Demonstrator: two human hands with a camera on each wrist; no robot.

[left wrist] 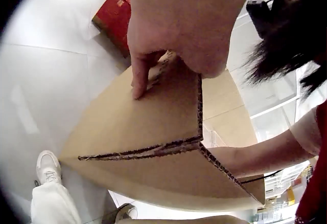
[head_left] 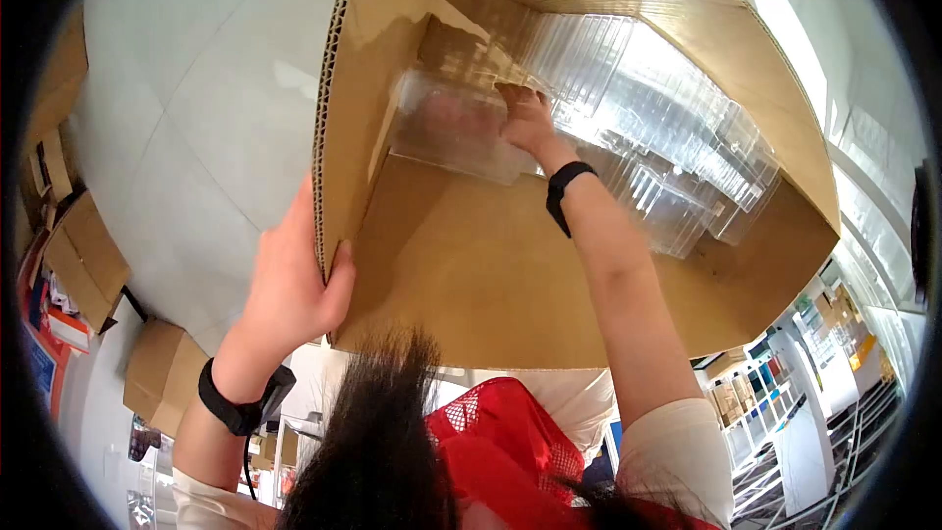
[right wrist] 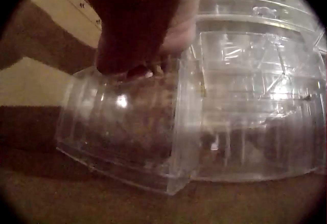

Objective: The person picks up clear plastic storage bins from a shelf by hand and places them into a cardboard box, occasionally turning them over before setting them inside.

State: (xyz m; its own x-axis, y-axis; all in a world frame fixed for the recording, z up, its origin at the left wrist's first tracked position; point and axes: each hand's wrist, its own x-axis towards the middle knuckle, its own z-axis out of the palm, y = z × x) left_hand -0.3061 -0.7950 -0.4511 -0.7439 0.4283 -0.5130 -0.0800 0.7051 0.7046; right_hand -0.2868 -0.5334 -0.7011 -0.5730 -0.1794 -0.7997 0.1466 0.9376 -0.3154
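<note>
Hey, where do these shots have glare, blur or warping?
Head view: strong glare on the ribbed clear plastic containers, smeary blur on the boxy clear plastic container beside the right hand, curved wide-angle distortion; left wrist view: pale tiled floor partly washed out; right wrist view: dim and soft, right hand mostly shadowed, small bright highlights on the plastic.

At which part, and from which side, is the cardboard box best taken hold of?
Probably by the free edge on the left of the cardboard box, coming from the person's left: thin and exposed, it lets the left hand put its thumb inside and fingers outside.
</note>
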